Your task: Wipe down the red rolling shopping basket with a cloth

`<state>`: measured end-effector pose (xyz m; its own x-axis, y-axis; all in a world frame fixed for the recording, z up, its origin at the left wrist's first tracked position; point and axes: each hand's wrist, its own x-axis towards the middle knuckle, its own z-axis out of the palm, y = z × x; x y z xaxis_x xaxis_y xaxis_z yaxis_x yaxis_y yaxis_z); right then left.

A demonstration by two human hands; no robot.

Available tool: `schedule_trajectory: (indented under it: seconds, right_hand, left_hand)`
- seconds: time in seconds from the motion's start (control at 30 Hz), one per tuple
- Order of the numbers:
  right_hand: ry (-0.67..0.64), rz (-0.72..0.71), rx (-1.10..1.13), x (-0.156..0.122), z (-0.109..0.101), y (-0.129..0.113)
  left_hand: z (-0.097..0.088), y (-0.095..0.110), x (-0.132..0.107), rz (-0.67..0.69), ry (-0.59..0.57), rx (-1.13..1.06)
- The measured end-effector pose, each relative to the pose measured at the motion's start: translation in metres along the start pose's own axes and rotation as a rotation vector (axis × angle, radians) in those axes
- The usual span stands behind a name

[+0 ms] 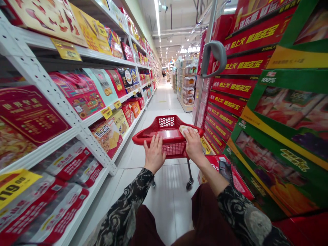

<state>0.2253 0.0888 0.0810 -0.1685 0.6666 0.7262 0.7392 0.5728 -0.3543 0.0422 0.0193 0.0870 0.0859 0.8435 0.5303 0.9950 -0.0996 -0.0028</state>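
Ahead of me stands a red plastic shopping cart (172, 136) with a mesh basket. My left hand (155, 154) lies at the left part of its near rim, fingers stretched out and spread, gripping nothing. At the right side of the rim, my right hand (194, 145) is closed over a pale, crumpled cloth (185, 130) and presses it against the cart. Part of the cloth is hidden beneath the fingers. A caster wheel (189, 183) shows below the basket on the right.
White shelving (84, 136) with boxed and bagged goods lines the left. Stacked red cartons (235, 65) and green fruit-printed boxes (287, 102) rise close on the right, with a grey loop handle (214, 58) jutting out. The tiled aisle (164, 92) runs ahead toward a distant person.
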Motion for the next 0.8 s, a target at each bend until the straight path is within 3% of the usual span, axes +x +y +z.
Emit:
schedule_trajectory:
  seconds: [0.27, 0.33, 0.5, 0.63, 0.8]
  right_hand:
    - [-0.156, -0.202, 0.104, 0.0, 0.025, -0.064]
    - [-0.155, -0.193, 0.115, 0.002, 0.021, -0.06]
    - [-0.007, 0.007, 0.231, 0.012, 0.002, -0.035]
    - [0.104, 0.191, 0.728, 0.012, -0.002, -0.06]
    - [0.164, 0.64, 1.621, 0.016, 0.002, -0.112]
  left_hand:
    - [-0.005, 0.001, -0.001, 0.008, -0.015, -0.029]
    - [-0.008, -0.003, -0.002, 0.009, -0.027, -0.041]
    - [-0.013, -0.003, 0.003, -0.042, 0.026, -0.203]
    - [-0.013, 0.008, 0.021, -0.166, 0.131, -0.659]
    - [-0.021, 0.021, 0.045, -0.384, 0.211, -1.457]
